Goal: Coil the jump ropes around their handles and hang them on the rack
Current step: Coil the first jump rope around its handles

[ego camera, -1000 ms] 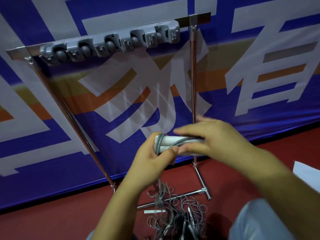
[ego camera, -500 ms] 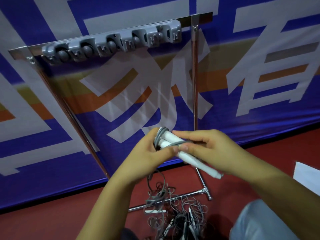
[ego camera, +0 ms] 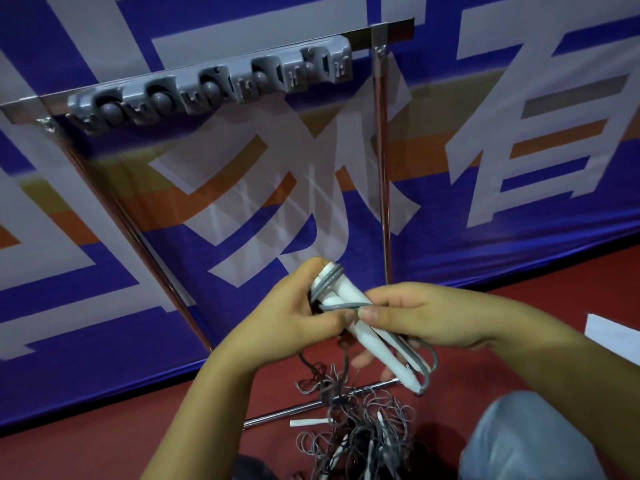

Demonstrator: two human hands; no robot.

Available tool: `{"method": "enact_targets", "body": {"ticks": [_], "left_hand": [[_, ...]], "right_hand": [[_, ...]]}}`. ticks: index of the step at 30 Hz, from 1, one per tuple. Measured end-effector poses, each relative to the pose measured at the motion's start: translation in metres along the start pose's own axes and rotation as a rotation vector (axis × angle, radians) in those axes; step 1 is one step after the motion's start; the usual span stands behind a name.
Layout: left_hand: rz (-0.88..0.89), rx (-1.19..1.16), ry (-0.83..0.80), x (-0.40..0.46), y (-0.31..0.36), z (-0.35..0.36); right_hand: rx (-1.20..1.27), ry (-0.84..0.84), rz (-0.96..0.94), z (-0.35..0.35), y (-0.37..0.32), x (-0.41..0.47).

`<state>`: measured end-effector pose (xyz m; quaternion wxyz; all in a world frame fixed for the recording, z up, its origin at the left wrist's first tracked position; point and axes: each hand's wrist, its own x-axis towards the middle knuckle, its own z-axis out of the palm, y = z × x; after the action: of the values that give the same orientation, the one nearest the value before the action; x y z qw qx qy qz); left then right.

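Ropes (ego camera: 360,441) lie nearest, a tangled heap of grey cord and white handles on the red floor (ego camera: 104,438), low in the frame between the person's forearms; one loose handle (ego camera: 309,422) sticks out at the heap's left edge. A pale-clad knee (ego camera: 526,441) sits just right of the heap.

Above the heap, both hands work on one rope. Its two white handles (ego camera: 353,317) are held together, tilted from upper left down to lower right, with grey cord (ego camera: 327,284) looped over their upper ends and more cord curving round the lower ends. The left hand (ego camera: 298,317) grips the upper part of the handles, fingers curled round them and thumb pressed toward the middle. The right hand (ego camera: 426,317) holds the middle, thumb and forefinger pinching a strand of cord across the handles (the lower fingers are partly hidden behind them).

Behind the hands stands the rack (ego camera: 384,168), its chrome foot bar on the floor and uprights rising to a top bar. A grey holder strip (ego camera: 214,88) with clips and knobs is fixed along that bar. A blue, white and orange banner (ego camera: 519,150) fills the background.
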<state>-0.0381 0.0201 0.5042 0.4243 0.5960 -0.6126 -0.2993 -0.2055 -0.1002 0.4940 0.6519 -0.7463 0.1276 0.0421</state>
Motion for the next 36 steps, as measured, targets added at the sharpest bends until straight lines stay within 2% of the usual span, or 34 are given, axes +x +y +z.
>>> {"method": "enact_targets", "body": {"ticks": [2,7,14,21,26,30,32,36], "left_hand": [[0.002,0.049,-0.004,0.002,0.002,-0.001],[-0.021,0.144,0.052,0.006,0.005,-0.002],[-0.09,0.345,0.172,0.005,0.015,-0.001],[-0.249,0.049,0.392,-0.001,0.018,0.001],[-0.261,-0.052,0.276,-0.004,0.014,0.003],[-0.146,0.102,0.415,-0.008,0.014,-0.004],[-0.09,0.148,0.423,-0.008,0.018,-0.004],[-0.042,0.036,0.472,-0.006,0.016,-0.002]], "right_hand": [[-0.027,0.015,0.004,0.0,-0.004,0.0],[-0.2,0.202,-0.07,0.006,-0.003,0.002],[-0.004,0.376,-0.098,0.017,0.006,0.012],[0.062,0.464,-0.109,0.023,0.006,0.015],[0.255,0.559,-0.139,0.032,0.004,0.017],[0.412,0.505,-0.193,0.036,-0.002,0.014],[0.481,0.479,-0.226,0.035,-0.003,0.014],[0.582,0.392,-0.283,0.036,-0.005,0.012]]}}
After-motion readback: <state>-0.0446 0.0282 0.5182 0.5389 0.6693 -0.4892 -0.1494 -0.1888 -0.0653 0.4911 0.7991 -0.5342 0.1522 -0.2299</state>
